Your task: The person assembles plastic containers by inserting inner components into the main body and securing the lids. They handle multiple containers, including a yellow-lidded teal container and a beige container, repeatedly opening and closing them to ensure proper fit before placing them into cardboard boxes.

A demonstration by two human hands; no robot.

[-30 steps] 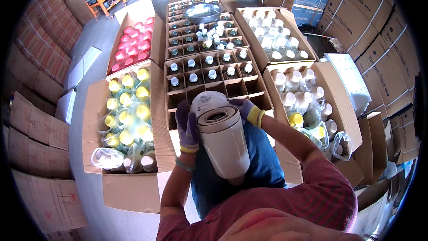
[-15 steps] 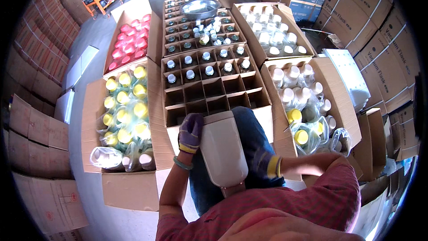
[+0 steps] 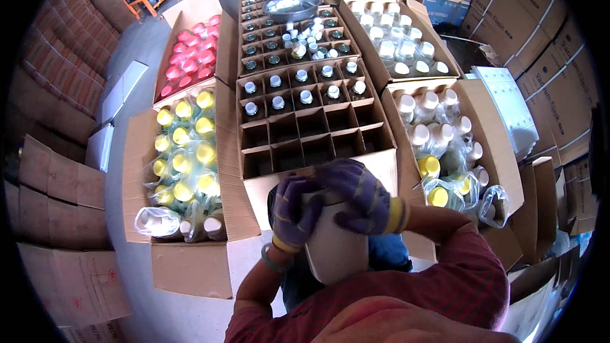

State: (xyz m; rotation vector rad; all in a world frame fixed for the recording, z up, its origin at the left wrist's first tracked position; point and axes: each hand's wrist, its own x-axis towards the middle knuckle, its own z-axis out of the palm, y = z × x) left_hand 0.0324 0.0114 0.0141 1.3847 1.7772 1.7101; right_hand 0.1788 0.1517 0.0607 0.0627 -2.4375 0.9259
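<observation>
A white, long container with rounded corners (image 3: pixel 337 244) leans upright against my lap, its far end toward the divided carton. My left hand (image 3: pixel 295 213), in a purple glove with a yellow cuff, curls round the left side of that end. My right hand (image 3: pixel 365 197), gloved alike, bends over its top and right side. Both hands are closed on the container, and they hide its upper end. Just beyond them stands the divided brown carton (image 3: pixel 389 174), where white-capped bottles (image 3: pixel 305 96) fill the far compartments.
Left are cartons of yellow-lidded (image 3: pixel 180 163) and pink-lidded jars (image 3: pixel 190 67). Right, cartons hold white-lidded bottles (image 3: pixel 420 133) in plastic bags. A metal bowl (image 3: pixel 292 6) and loose white caps (image 3: pixel 311 41) lie on the far divided cartons. Stacked boxes line both sides.
My right hand has moved up and left from beside the container onto its far end. My left hand has shifted slightly toward it. The view has shifted a little.
</observation>
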